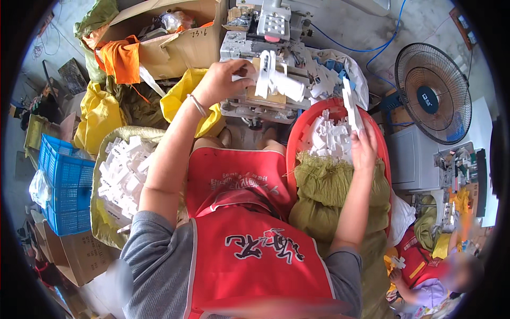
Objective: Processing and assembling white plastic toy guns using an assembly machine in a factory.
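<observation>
At the bench machine (pixel 255 50), my left hand (pixel 220 82) is bent with thumb and fingers closing around a white piece mostly hidden by the hand. Right beside its fingertips, a white plastic part (pixel 287 86) lies on the machine's wooden block. My right hand (pixel 364 149) grips a long white plastic part (pixel 350 105), held upright above the right side of a red tub (pixel 291 141). Many white plastic pieces (pixel 326 135) fill the far end of that tub, behind a bunched green woven sack (pixel 340 186).
Left of my lap, an open woven sack (pixel 101 199) holds a heap of white pieces (pixel 125 170). Farther out are a blue crate (pixel 66 186), a cardboard box (pixel 175 50) and yellow bags (pixel 98 114). A black fan (pixel 433 95) stands right; another person (pixel 425 271) works at lower right.
</observation>
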Tool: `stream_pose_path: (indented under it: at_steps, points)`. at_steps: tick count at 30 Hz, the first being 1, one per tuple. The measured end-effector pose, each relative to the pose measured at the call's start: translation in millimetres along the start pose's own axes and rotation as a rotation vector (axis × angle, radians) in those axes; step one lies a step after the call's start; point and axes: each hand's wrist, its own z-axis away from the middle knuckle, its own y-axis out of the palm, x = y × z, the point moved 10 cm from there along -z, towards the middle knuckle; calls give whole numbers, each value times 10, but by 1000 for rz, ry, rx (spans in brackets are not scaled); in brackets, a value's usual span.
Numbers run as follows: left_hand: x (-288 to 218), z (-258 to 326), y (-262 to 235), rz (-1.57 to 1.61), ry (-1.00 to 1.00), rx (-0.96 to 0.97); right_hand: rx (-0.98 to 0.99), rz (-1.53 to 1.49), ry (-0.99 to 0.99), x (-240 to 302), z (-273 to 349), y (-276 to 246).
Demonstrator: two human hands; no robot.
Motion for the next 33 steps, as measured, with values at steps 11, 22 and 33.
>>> stream_pose_path:
  at_steps: [11, 22, 33]
  points:
    - [543, 1091, -757, 129, -300, -368, 326, 686, -82, -354, -260, 1943]
    - [779, 1832, -892, 318, -384, -418, 187, 950, 78, -440, -822, 385]
    - [903, 2917, -1337, 89, -735, -525, 464, 2016, 121, -1925, -55, -1650]
